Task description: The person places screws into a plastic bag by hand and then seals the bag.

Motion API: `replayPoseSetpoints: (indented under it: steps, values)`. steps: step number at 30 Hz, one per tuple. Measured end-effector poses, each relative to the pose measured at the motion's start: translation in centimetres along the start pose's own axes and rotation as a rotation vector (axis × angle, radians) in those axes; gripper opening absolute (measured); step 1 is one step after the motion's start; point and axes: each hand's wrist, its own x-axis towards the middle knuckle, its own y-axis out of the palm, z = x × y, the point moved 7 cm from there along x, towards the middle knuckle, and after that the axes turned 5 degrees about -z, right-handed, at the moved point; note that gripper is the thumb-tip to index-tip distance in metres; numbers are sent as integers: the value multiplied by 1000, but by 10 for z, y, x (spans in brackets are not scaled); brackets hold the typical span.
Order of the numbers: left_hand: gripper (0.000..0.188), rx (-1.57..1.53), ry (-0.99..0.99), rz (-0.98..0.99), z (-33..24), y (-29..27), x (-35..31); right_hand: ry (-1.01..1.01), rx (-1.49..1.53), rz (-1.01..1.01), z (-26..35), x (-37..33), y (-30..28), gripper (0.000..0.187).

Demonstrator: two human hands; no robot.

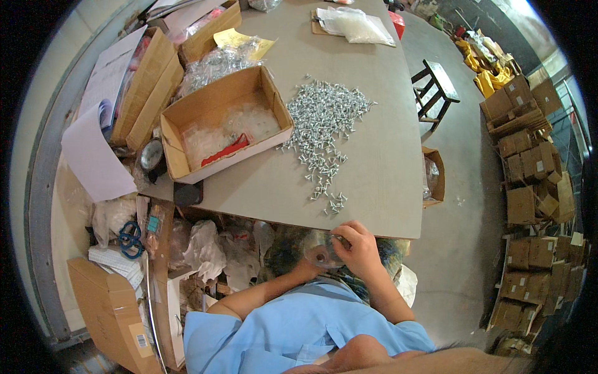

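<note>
A loose pile of small silver screws [324, 115] spreads over the grey table [374, 168], thinning out toward its near edge. Just below that edge, in front of my body, is a clear plastic bag [316, 244]. My left hand [306, 268] supports it from below, most of its fingers hidden behind the plastic. At the bag's right side my right hand [356, 245] has its fingers pinched together at the rim. Whether anything small is between those fingers cannot be made out. The nearest screws lie a little beyond my right hand.
An open cardboard box [224, 124] with clear bags and a red strip inside stands left of the screws. Behind it lie a heap of bagged parts [221, 65] and a yellow paper [246, 42]. A dark stool [439, 87] and stacked cartons [529, 181] are at right.
</note>
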Motion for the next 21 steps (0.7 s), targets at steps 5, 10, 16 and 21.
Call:
replayPoseSetpoints:
  steps: [5,10,16,21]
  values:
    - [23,33,-128,3,-18,-4,-2,64,-42,-43,-10,25,-3,23]
    - [25,-30,6,9,-10,-3,-1,-45,-148,-63,-10,40,8,28]
    - [24,107,-39,38,-1,-4,1,-2,-181,-52,-14,32,10,26]
    - [25,52,52,-35,-19,-5,-1,-67,-166,-64,-8,35,9,26]
